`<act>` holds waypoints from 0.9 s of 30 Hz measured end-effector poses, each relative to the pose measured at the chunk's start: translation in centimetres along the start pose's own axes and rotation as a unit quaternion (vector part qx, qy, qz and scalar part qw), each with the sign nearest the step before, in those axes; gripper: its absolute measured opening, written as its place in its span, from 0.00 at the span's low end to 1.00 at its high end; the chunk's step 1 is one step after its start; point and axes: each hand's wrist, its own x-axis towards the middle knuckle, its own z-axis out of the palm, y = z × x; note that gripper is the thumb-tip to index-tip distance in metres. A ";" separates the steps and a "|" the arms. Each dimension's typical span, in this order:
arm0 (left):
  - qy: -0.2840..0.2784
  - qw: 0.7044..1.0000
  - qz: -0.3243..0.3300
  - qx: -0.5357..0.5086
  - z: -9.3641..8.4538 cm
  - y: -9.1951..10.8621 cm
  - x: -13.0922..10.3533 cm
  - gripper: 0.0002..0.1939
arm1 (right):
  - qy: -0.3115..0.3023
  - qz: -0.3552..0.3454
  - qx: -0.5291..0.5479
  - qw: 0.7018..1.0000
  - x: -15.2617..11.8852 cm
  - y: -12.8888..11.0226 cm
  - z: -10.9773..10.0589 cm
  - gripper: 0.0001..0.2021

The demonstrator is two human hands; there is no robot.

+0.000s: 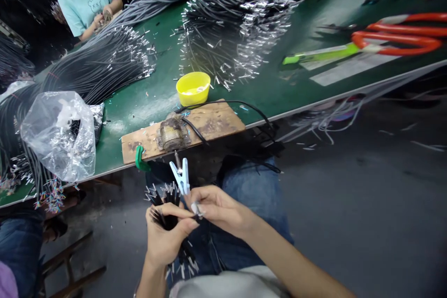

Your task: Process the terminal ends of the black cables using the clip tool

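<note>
My left hand is wrapped round a bundle of short black cables with silvery ends, held over my lap. One cable end with a silver foil-like tip sticks out by the left thumb and forefinger. There, my right hand is closed in a pinch on this tip. Just above the right fingers a light blue clothespin hangs at the metal shaft of a small motor-like cylinder. That cylinder is fixed to a wooden board at the table edge.
A green clamp grips the board's left end. Behind it stand a yellow bowl and piles of black cables. A plastic bag lies left; orange-handled scissors and a green cutter lie right. A co-worker sits across.
</note>
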 end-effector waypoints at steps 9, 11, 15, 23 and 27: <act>0.094 0.992 0.059 0.066 0.2 1.2 -0.5 0.02 | 0.081 -0.020 -0.011 0.996 3.5 -3.1 0.0 0.21; 0.119 0.987 0.071 0.085 0.2 1.6 -0.5 0.01 | 0.048 -0.022 0.016 0.998 4.3 -3.0 0.6 0.22; 0.152 0.979 0.084 0.106 0.5 1.9 0.0 0.02 | 0.038 -0.036 0.092 0.994 4.9 -2.2 1.4 0.19; 0.158 0.980 0.070 0.101 1.2 1.6 0.4 0.03 | 0.033 0.004 0.151 0.988 4.6 -1.0 0.6 0.21; 0.150 0.983 0.060 0.092 0.8 1.5 -0.2 0.02 | 0.070 -0.005 0.131 0.989 3.9 -0.1 -1.1 0.20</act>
